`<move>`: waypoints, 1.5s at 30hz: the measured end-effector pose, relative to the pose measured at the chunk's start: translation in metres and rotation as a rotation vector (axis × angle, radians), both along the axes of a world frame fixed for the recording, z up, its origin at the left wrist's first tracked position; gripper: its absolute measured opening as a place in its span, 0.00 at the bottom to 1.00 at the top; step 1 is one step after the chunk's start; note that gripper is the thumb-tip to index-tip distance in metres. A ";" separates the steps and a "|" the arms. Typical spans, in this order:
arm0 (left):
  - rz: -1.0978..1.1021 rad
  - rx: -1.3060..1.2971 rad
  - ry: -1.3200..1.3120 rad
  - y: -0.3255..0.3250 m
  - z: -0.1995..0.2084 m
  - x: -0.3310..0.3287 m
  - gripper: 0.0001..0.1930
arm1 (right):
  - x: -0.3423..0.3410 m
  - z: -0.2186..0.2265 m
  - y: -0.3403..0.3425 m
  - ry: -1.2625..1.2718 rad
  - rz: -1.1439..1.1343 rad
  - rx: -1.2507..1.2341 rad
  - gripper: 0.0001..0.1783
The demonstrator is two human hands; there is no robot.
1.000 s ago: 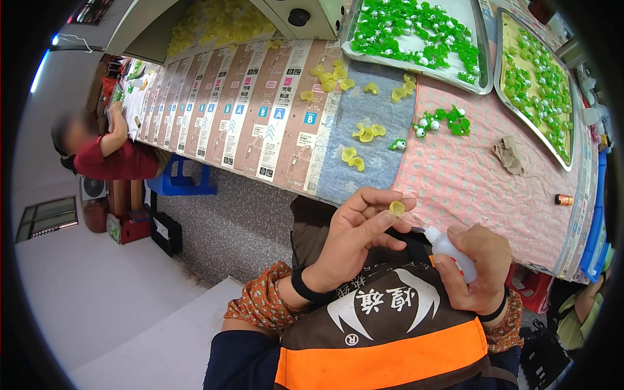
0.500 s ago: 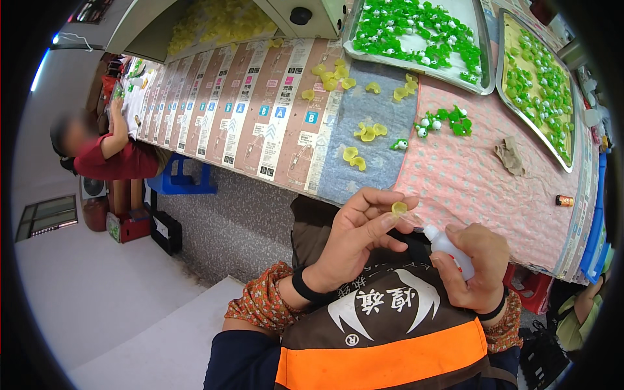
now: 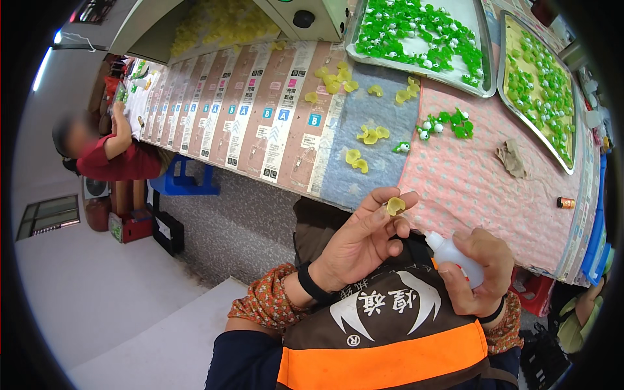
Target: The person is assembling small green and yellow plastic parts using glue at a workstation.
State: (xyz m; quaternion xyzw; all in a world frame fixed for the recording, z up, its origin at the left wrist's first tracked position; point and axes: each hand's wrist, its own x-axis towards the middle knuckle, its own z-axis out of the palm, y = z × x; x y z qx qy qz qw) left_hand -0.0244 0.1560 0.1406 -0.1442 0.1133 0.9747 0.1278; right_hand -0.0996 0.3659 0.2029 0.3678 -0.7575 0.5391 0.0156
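A small yellow translucent cup-shaped piece (image 3: 395,207) is pinched between the thumb and fingertips of my left hand (image 3: 357,246), its hollow side showing. My right hand (image 3: 486,270) is wrapped around a white plastic squeeze bottle (image 3: 463,259). The bottle's narrow nozzle points up and left, below and to the right of the yellow piece and apart from it. Both hands are over my lap, at the table's near edge. Beyond them, more yellow pieces (image 3: 370,134) lie in small groups on a blue-grey cloth (image 3: 338,170).
Green pieces with white eyeball-like balls (image 3: 448,123) lie on a pink cloth (image 3: 455,175). Two metal trays (image 3: 491,83) (image 3: 569,166) hold many more. A crumpled brown scrap (image 3: 511,158) and a small dark bottle (image 3: 565,203) lie rightward. At far left, a person (image 3: 104,153) sits near a blue stool (image 3: 185,179).
The squeeze bottle's nozzle has drawn away from my left fingers, slightly down and right. The yellow piece has turned in my left fingertips, so more of its hollow shows.
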 end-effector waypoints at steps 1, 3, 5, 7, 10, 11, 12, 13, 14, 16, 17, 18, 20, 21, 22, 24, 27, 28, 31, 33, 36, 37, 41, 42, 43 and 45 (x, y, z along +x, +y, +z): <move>0.000 -0.001 0.001 0.000 -0.001 0.000 0.17 | 0.000 -0.001 -0.001 0.001 0.000 -0.001 0.22; -0.002 0.054 -0.007 0.001 -0.005 0.001 0.17 | 0.000 -0.004 -0.003 -0.016 0.038 0.011 0.22; 0.014 0.057 -0.016 0.003 -0.005 0.002 0.17 | 0.002 -0.006 -0.004 -0.026 0.050 0.024 0.22; 0.029 0.061 -0.023 0.004 -0.006 0.003 0.17 | 0.003 -0.009 -0.006 -0.034 0.061 0.036 0.22; 0.042 0.090 -0.020 0.006 -0.005 0.002 0.18 | 0.003 -0.013 -0.008 -0.004 0.063 0.054 0.22; 0.050 0.093 -0.032 0.007 -0.004 0.002 0.17 | 0.003 -0.014 -0.008 0.007 0.057 0.057 0.22; 0.058 0.097 -0.045 0.008 -0.004 0.002 0.17 | 0.003 -0.014 -0.009 0.018 0.052 0.060 0.22; 0.059 0.097 -0.045 0.008 -0.004 0.002 0.17 | 0.003 -0.014 -0.009 0.019 0.052 0.060 0.22; 0.062 0.101 -0.039 0.008 -0.005 0.002 0.17 | 0.003 -0.013 -0.009 0.024 0.054 0.074 0.22; 0.065 0.105 -0.035 0.008 -0.005 0.002 0.17 | 0.003 -0.013 -0.010 0.028 0.055 0.089 0.22; 0.066 0.108 -0.030 0.008 -0.005 0.002 0.17 | 0.003 -0.014 -0.011 0.029 0.054 0.080 0.22; 0.066 0.111 -0.025 0.008 -0.004 0.002 0.16 | 0.003 -0.015 -0.011 0.030 0.053 0.071 0.22; 0.068 0.107 -0.040 0.009 -0.002 0.002 0.17 | 0.003 -0.016 -0.012 0.035 0.051 0.074 0.22; 0.069 0.102 -0.056 0.009 -0.002 0.002 0.17 | 0.003 -0.016 -0.012 0.041 0.049 0.076 0.22; 0.069 0.102 -0.056 0.009 -0.002 0.002 0.17 | 0.003 -0.017 -0.013 0.040 0.048 0.076 0.22; 0.059 0.105 -0.048 0.008 -0.003 0.003 0.17 | 0.003 -0.019 -0.014 0.080 0.017 0.082 0.22; 0.065 0.090 -0.061 0.008 0.000 0.003 0.17 | 0.002 -0.014 -0.013 0.078 0.020 0.115 0.23; 0.066 0.090 -0.061 0.008 0.000 0.003 0.17 | 0.002 -0.012 -0.012 0.078 0.021 0.115 0.23; 0.069 0.055 -0.058 0.009 0.001 0.002 0.16 | 0.001 -0.011 -0.011 0.086 0.032 0.139 0.23; 0.074 -0.035 -0.061 0.010 0.003 0.002 0.15 | 0.001 -0.014 -0.013 0.103 0.032 0.090 0.23; 0.098 -0.110 -0.038 0.011 0.005 0.002 0.14 | 0.001 -0.015 -0.013 0.104 0.042 0.125 0.23; 0.098 -0.110 -0.038 0.011 0.006 0.002 0.14 | 0.001 -0.015 -0.013 0.104 0.042 0.125 0.23; 0.110 -0.198 -0.043 0.011 0.007 0.002 0.13 | 0.001 -0.016 -0.014 0.169 0.034 0.163 0.24; 0.114 -0.219 -0.053 0.011 0.007 0.002 0.13 | 0.001 -0.017 -0.013 0.194 0.033 0.185 0.25; 0.115 -0.219 -0.053 0.011 0.008 0.002 0.13 | 0.001 -0.018 -0.013 0.194 0.033 0.185 0.25; 0.124 -0.247 -0.107 0.012 0.011 0.001 0.13 | 0.000 -0.019 -0.012 0.251 0.036 0.208 0.25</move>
